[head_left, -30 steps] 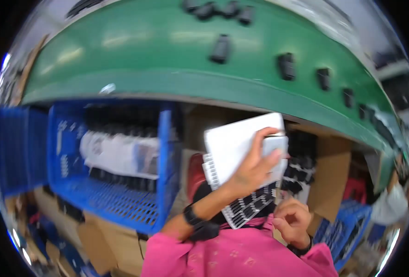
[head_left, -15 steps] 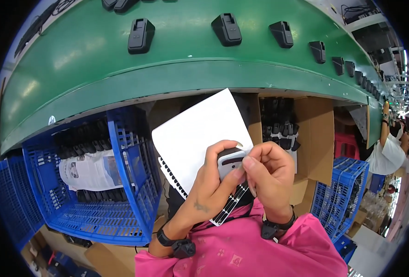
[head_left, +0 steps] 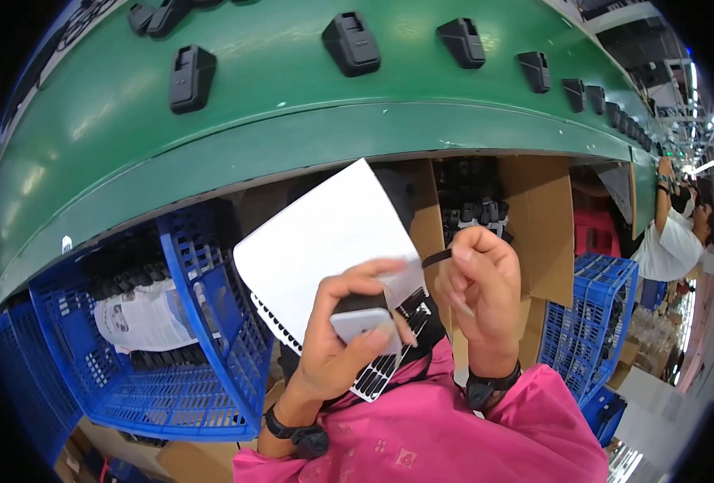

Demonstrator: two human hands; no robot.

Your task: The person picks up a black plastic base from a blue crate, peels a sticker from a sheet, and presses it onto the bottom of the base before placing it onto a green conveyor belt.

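Two hands (head_left: 490, 282), one grey device (head_left: 352, 324), one black strip (head_left: 436, 258), two wristbands (head_left: 481, 393), over ten black holders (head_left: 352, 44)

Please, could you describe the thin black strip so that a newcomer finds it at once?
Below the green workbench is a big white sheet; just right of it is the right hand. The thin black strip sticks out leftward from this hand's grip. Unlike the flat black pieces lower down, it alone is pinched.

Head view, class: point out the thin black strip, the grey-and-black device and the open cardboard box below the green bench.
Thin black strip (head_left: 436, 258): head view, middle of its exposed length.
Grey-and-black device (head_left: 357, 323): head view, its light grey face.
Open cardboard box (head_left: 544, 229): head view, its bare right wall.
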